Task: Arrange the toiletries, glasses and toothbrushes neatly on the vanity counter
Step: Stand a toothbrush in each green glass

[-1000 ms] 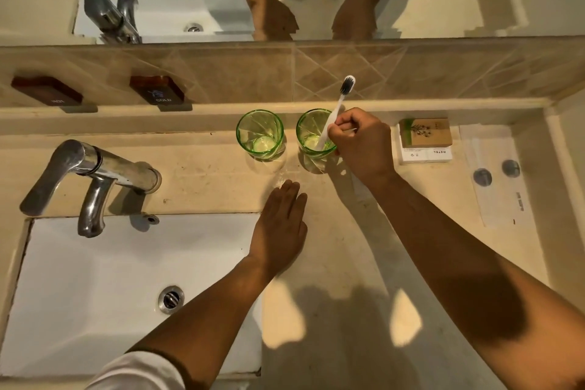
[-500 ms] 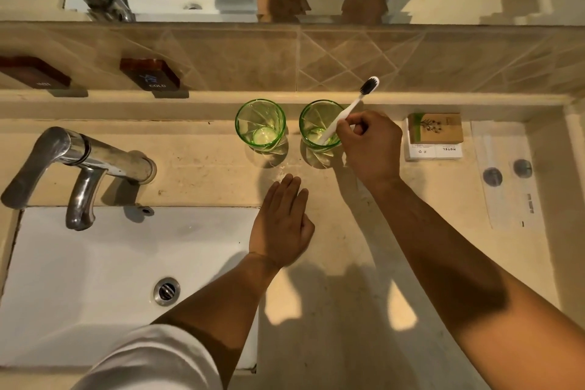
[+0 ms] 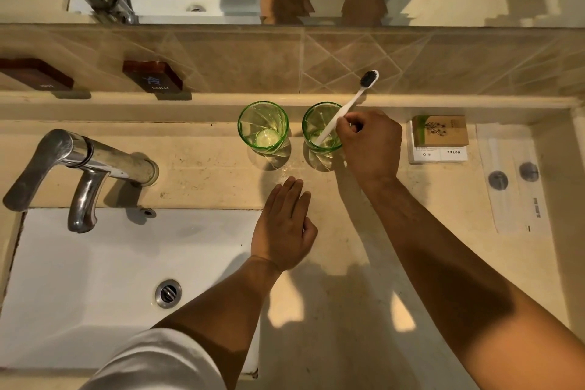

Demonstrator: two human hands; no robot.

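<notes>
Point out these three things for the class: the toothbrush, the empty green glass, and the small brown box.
toothbrush (image 3: 350, 106): head view, on the white handle above the fingers.
empty green glass (image 3: 263, 127): head view, on its inside wall.
small brown box (image 3: 443, 131): head view, on its printed top face.

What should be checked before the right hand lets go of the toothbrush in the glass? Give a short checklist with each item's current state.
1. Handle end of the toothbrush is down inside the right glass: ok.
2. Bristle head is up, clear of the rim: ok.
3. Right hand grips the handle: ok; release not yet done.
4. Right glass stands upright on the counter: ok.
5. Left glass is upright, apart from the right glass, and empty: ok.
6. Left hand lies flat on the counter, clear of both glasses: ok.
7. Brush will lean steadily once released: cannot tell.
</notes>
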